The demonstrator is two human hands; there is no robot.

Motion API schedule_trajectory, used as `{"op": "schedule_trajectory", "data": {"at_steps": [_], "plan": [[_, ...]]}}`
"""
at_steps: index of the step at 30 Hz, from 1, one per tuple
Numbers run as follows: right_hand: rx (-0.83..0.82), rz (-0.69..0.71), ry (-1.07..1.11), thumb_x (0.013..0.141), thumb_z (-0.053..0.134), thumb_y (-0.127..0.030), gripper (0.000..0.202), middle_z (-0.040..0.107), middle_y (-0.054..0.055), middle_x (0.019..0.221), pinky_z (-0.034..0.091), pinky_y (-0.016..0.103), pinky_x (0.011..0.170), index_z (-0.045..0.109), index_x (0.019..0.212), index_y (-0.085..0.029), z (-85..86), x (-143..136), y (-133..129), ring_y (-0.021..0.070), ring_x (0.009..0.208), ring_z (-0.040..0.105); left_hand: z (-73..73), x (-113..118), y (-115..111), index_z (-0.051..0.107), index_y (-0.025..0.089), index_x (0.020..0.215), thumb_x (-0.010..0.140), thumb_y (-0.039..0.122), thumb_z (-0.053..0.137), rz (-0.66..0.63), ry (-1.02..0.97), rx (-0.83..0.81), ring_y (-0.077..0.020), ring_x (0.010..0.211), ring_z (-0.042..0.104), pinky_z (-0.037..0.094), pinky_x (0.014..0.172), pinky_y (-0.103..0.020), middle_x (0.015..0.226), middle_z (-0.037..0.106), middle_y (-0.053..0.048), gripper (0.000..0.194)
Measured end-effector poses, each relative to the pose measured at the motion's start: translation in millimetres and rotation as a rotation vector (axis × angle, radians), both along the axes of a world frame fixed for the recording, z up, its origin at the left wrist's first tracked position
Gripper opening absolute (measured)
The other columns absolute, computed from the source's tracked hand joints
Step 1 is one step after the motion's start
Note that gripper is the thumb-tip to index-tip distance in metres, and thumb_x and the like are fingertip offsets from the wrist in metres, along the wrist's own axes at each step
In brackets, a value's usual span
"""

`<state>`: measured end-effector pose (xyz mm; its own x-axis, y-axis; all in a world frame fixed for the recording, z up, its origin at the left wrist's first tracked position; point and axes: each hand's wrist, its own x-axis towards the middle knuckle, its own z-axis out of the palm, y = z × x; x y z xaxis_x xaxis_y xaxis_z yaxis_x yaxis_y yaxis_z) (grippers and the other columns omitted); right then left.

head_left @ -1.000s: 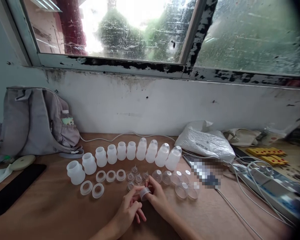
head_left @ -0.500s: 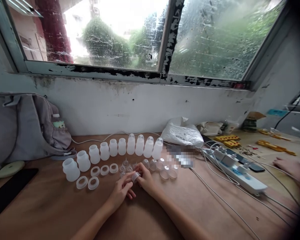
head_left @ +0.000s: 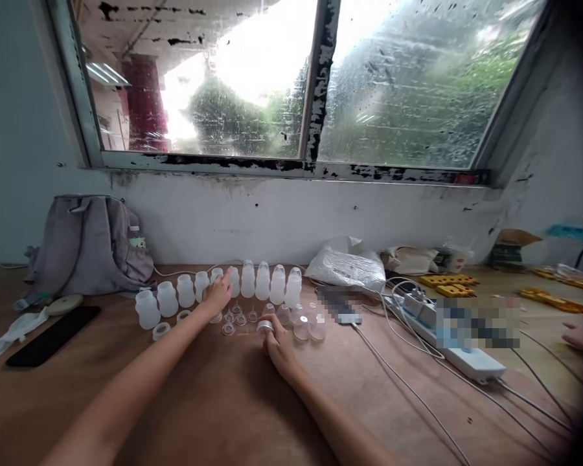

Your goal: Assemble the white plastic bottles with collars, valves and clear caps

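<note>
A curved row of frosted baby bottles stands at the back of the table, the left ones open-topped and the right ones with clear domed caps [head_left: 278, 275]. My left hand [head_left: 217, 294] reaches into the row with its fingers apart, at an open bottle [head_left: 234, 282] and its left neighbour; firm contact is unclear. My right hand [head_left: 278, 346] is closed on a translucent bottle collar ring [head_left: 265, 325], held just above the table. Several clear silicone nipples [head_left: 240, 319] lie between my hands. A loose collar ring [head_left: 161, 331] lies by the leftmost bottle [head_left: 147, 309], others partly behind my left arm.
Loose clear caps [head_left: 301, 329] stand right of my right hand. Farther right are a silvery package [head_left: 347, 265], a white power strip [head_left: 476, 362] with cables, and yellow plastic parts [head_left: 449, 282]. Another person's hand [head_left: 580, 336] shows at the right edge. Left are a backpack [head_left: 90, 239] and a black phone-like slab [head_left: 53, 336].
My left hand has left my right hand and moved forward and left to the bottle row. My right hand still holds the collar ring. The view has shifted.
</note>
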<state>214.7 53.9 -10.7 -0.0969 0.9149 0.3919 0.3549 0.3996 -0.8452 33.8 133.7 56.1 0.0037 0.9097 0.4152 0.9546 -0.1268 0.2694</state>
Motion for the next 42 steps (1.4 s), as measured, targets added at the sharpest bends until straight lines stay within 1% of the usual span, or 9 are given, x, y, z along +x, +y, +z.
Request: {"op": "schedule_trajectory", "data": {"at_steps": [4,8,13,16,23,26,28,34,42], "plan": [[0.017,-0.004,0.007,0.076,0.033,-0.02,0.027,0.054,-0.002,0.059,0.037,0.023,0.048,0.051,0.096,-0.022,5.4,-2,0,0.0131,0.048,0.049,4.1,3,18,0.049,0.02,0.116,0.08,0.029,0.044,0.009,0.004,0.055,-0.0235,0.081,0.058,0.043,0.069,-0.034,0.099,0.055,-0.011,0.037],[0.023,-0.038,0.066,0.079,0.032,-0.024,0.025,0.054,-0.002,0.061,0.037,0.023,0.048,0.048,0.098,-0.022,4.0,-4,0,0.0134,0.047,0.049,4.0,5,11,0.058,0.017,0.089,0.079,0.026,0.046,-0.03,-0.047,0.221,-0.0237,0.098,0.05,0.04,0.082,-0.036,0.103,0.05,-0.01,0.018],[-0.017,-0.023,0.185,0.082,0.034,-0.029,0.02,0.053,-0.001,0.066,0.035,0.023,0.043,0.044,0.099,-0.024,-0.1,-5,1,0.0119,0.045,0.046,3.7,11,-37,0.049,0.019,0.092,0.083,0.024,0.039,-0.142,-0.148,0.431,-0.0198,0.115,0.037,0.033,0.095,-0.036,0.121,0.037,-0.009,0.015],[-0.117,0.039,0.259,0.082,0.038,-0.036,0.023,0.054,0.0,0.07,0.035,0.022,0.04,0.041,0.102,-0.024,1.3,-8,0,0.0113,0.044,0.047,-4.7,18,-76,0.044,0.02,0.097,0.084,0.022,0.038,-0.354,-0.38,0.546,-0.019,0.113,0.039,0.034,0.095,-0.036,0.12,0.039,-0.008,0.015],[-0.382,0.242,0.62,0.079,0.036,-0.053,0.044,0.052,0.005,0.093,0.046,0.027,0.047,0.032,0.113,-0.025,19.0,-15,-4,0.0156,0.063,0.057,-42.9,22,-117,0.042,0.022,0.104,0.085,0.029,0.039,-0.501,-0.63,0.175,-0.0199,0.108,0.046,0.034,0.092,-0.036,0.116,0.049,-0.008,0.02],[-0.338,0.242,0.661,0.08,0.04,-0.048,0.039,0.053,0.004,0.087,0.047,0.029,0.053,0.038,0.11,-0.024,26.9,-11,-6,0.0168,0.069,0.057,-51.6,22,-112,0.025,0.021,0.12,0.078,0.032,0.052,-0.551,-0.799,-0.016,-0.0199,0.099,0.053,0.038,0.087,-0.036,0.108,0.056,-0.009,0.052],[-0.258,0.217,0.634,0.08,0.045,-0.043,0.035,0.055,0.003,0.083,0.047,0.029,0.061,0.042,0.108,-0.023,31.6,-9,-8,0.0162,0.072,0.056,-53.2,23,-109,0.024,0.019,0.121,0.073,0.034,0.058,-0.556,-0.842,-0.096,-0.0207,0.095,0.055,0.04,0.084,-0.035,0.105,0.058,-0.009,0.061],[-0.153,0.258,0.625,0.075,0.057,-0.035,0.057,0.059,0.003,0.089,0.043,0.033,0.078,0.031,0.126,-0.026,38.0,-7,-14,0.0171,0.084,0.055,-46.8,25,-112,0.055,0.017,0.1,0.07,0.038,0.059,-0.543,-0.821,-0.135,-0.0225,0.092,0.053,0.041,0.08,-0.031,0.099,0.059,-0.008,0.037],[-0.337,0.484,0.541,0.071,0.061,-0.037,0.036,0.06,0.008,0.098,0.042,0.03,0.075,0.058,0.1,-0.017,43.2,3,-4,0.0203,0.091,0.054,-38.2,23,-118,0.06,0.01,0.093,0.073,0.046,0.053,-0.586,-1.366,-0.564,-0.015,0.063,0.054,0.04,0.056,-0.023,0.072,0.06,-0.005,0.041]]}}
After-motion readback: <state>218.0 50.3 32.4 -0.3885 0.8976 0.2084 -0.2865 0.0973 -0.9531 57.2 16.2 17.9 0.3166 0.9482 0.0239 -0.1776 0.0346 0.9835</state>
